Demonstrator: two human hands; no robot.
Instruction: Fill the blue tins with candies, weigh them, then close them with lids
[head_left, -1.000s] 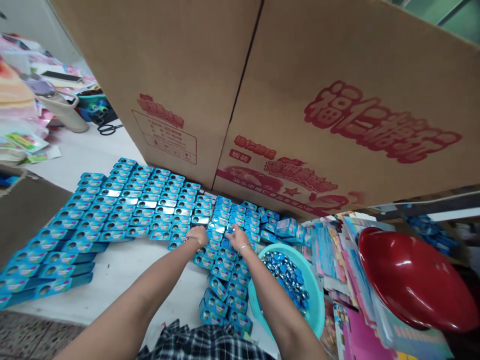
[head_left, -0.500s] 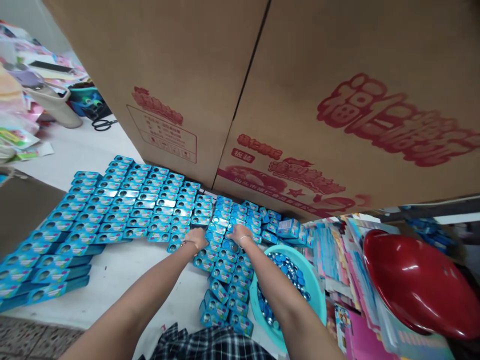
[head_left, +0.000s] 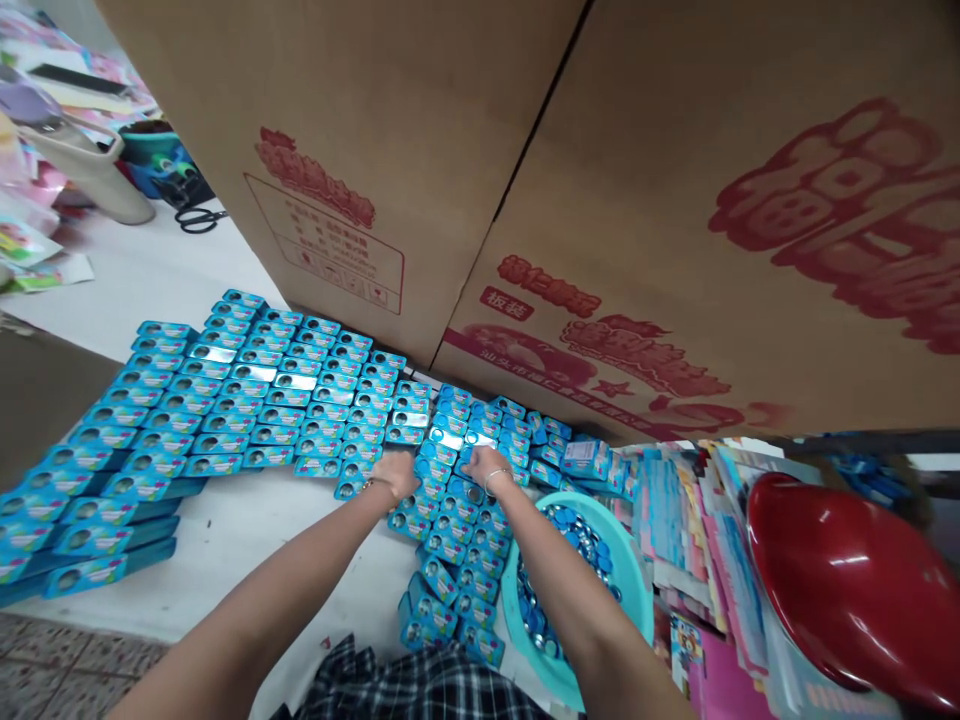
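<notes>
Many small blue boxes (head_left: pixel 247 410) lie in overlapping rows across a white table (head_left: pixel 225 550). My left hand (head_left: pixel 394 472) rests with curled fingers on a box in the rows nearest me. My right hand (head_left: pixel 484 467) sits beside it, fingertips pinched on another blue box (head_left: pixel 471 452). What the left fingers grip is hidden. A turquoise bowl (head_left: pixel 626 590) holding several shiny blue round pieces (head_left: pixel 577 540) stands just right of my right forearm.
Two big brown cartons (head_left: pixel 525 180) with red print tower over the far side of the rows. A red glossy lid (head_left: pixel 847 590) and stacks of printed cards (head_left: pixel 675 520) lie at the right. Scissors (head_left: pixel 196 218) and clutter sit at the far left.
The view has tilted and swung slightly; both hands stay on the same patch of boxes, the right hand edging a little toward the left hand.
</notes>
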